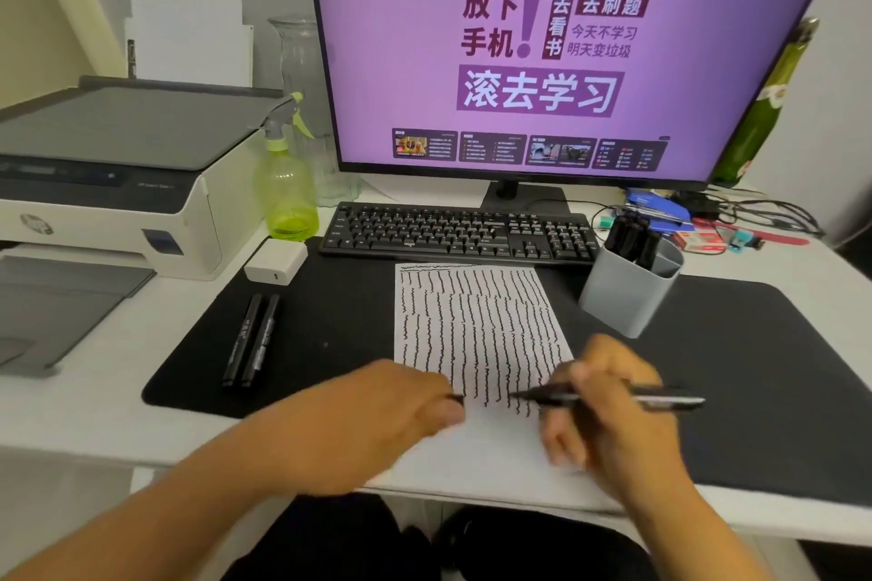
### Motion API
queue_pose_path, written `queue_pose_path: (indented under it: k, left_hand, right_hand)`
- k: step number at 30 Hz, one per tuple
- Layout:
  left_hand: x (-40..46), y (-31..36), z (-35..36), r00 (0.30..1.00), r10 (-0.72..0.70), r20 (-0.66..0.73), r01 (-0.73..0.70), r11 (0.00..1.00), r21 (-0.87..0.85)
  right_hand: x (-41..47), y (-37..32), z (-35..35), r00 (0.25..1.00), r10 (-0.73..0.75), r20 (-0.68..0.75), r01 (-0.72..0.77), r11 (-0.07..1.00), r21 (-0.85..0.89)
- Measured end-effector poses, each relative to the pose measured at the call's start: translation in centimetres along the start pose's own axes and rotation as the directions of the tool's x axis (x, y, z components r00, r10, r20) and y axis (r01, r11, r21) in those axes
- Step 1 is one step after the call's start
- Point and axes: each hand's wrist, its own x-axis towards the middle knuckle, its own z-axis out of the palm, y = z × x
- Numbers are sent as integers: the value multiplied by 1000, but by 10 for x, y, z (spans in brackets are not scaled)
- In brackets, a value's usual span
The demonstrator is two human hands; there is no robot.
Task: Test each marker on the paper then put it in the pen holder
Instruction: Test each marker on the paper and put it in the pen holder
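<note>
A white paper [476, 311] covered with wavy black lines lies on the black desk mat [755, 368]. My right hand [608, 410] grips a black marker [660, 397] whose uncovered tip points left over the paper. My left hand [373, 415] rests at the paper's left edge and pinches a small black piece, apparently the cap [456, 399]. Two more black markers [250, 340] lie side by side on the mat's left part. A grey pen holder [623, 293] with several black markers in it stands right of the paper.
A black keyboard [457, 231] and a monitor [542, 42] stand behind the paper. A printer [108, 184], a green spray bottle [285, 184] and a white charger [276, 260] are at the left. Cables and small items [708, 226] clutter the back right, beside a green bottle [764, 109].
</note>
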Motion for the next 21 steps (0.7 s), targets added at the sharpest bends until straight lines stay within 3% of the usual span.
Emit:
queue_pose_path:
  k: [2, 3, 5, 10, 16, 21]
  left_hand:
    - [-20, -32, -27, 971, -207, -117, 209, 978, -1]
    - [-29, -47, -39, 929, -325, -177, 326, 945, -27]
    - [-31, -65, -42, 891, -399, -215, 402, 915, -30]
    - [14, -58, 4, 911, -297, -286, 353, 920, 169]
    - [26, -78, 38, 900, -106, -424, 249, 921, 300]
    - [24, -88, 45, 893, -55, -447, 208, 931, 301]
  right_hand:
    - [-1, -30, -48, 957, -62, -283, 77, 996, 42]
    - [0, -42, -68, 923, -77, -376, 75, 997, -21]
    - [1, -48, -84, 899, -64, -432, -28, 979, -203]
    - [8, -18, -55, 939, 81, -335, -252, 823, -510]
    - [3, 21, -33, 904, 89, -418, -354, 705, -615]
    - [0, 26, -32, 888, 80, -453, -376, 695, -613]
